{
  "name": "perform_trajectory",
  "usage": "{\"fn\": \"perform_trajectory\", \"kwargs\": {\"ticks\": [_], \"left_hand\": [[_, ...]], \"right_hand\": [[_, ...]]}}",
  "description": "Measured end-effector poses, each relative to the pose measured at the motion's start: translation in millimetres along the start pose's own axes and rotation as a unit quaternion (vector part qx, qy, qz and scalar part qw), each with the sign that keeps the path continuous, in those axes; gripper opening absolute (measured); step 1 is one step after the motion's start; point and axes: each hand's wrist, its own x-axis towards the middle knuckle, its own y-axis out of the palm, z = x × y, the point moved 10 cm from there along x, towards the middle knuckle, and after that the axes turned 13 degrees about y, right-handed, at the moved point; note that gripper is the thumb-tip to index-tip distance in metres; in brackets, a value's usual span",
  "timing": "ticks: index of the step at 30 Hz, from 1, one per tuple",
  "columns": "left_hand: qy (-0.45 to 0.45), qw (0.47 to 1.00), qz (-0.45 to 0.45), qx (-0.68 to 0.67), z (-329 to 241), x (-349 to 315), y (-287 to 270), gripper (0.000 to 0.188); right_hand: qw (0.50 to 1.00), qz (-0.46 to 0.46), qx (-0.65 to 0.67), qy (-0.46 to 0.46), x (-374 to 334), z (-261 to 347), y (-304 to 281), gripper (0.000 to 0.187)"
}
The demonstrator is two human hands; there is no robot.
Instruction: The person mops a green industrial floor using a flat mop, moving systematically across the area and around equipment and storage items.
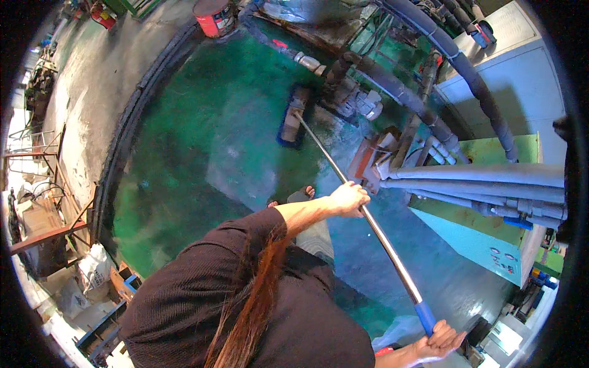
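A flat mop with a long metal pole (381, 236) slants across the middle of the view. Its dark, blue-fringed head (293, 118) lies on the green floor (202, 129), close to the pump motor. My left hand (350, 199) is closed round the pole partway along. Lower right, my right hand (438, 340) grips the blue sleeve (425, 317) at the pole's end, its fingers curled loosely and partly hidden. Below the left hand, my trouser leg and the toes of both feet show.
An electric pump motor (363, 104) and thick pipes (423, 113) stand beyond the mop head. On the right, pale pipes (478, 184) run to a light-blue panel (472, 245). A red bucket (213, 17) sits at the far edge; a dark raised kerb (126, 116) borders the floor's left side.
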Motion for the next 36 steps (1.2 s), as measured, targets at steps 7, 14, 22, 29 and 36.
{"fn": "perform_trajectory", "kwargs": {"ticks": [7, 14, 22, 29, 36], "left_hand": [[-0.146, 0.98, -0.124, 0.055, 54.3, -123.0, -59.8, 0.025], [-0.351, 0.911, -0.189, 0.11, 89.8, -303.8, -82.6, 0.019], [-0.594, 0.773, -0.201, 0.097, 52.4, -479.6, 8.7, 0.025], [-0.63, 0.74, -0.185, 0.148, 24.0, -392.6, 65.7, 0.013], [-0.448, 0.871, -0.183, 0.084, -15.5, -70.5, 104.9, 0.022]], "right_hand": [[0.989, 0.089, 0.05, 0.109, -4.5, -69.5, 76.8, 0.021], [0.93, 0.257, 0.099, 0.244, -17.9, -156.4, 204.2, 0.032], [0.824, 0.377, 0.038, 0.423, -85.2, -252.8, 273.1, 0.039], [0.825, 0.403, 0.005, 0.396, -26.4, -281.9, 177.2, 0.041], [0.956, 0.269, 0.002, 0.113, 179.9, -146.6, -72.8, 0.013]]}}
